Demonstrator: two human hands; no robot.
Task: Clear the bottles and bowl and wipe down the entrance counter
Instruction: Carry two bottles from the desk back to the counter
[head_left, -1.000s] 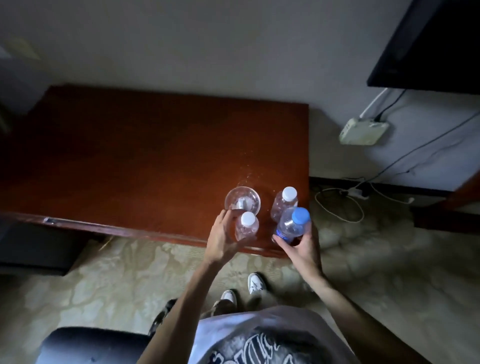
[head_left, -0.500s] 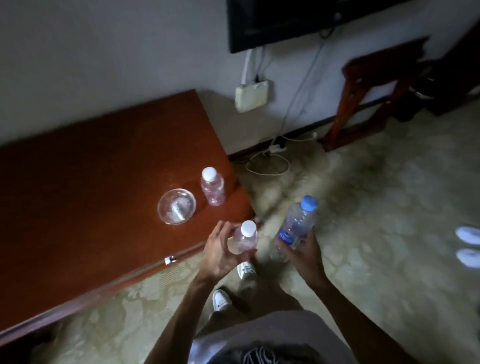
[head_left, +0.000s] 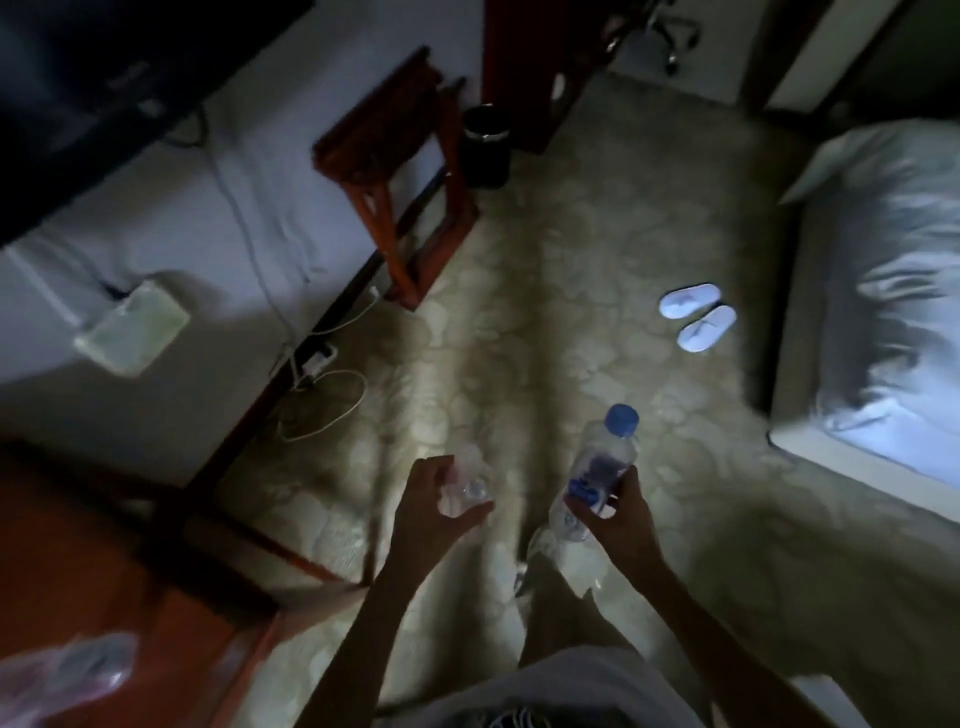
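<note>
Hands (head_left: 615, 512) grip 2 bottles (head_left: 600, 467) above carpet (head_left: 519, 322).

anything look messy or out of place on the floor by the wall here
A loose white cable lies coiled on the carpet beside a power strip at the baseboard, a possible trip hazard. The white slippers sit neatly paired near the bed. Nothing looks spilled, though the picture is dark and blurred.
</note>
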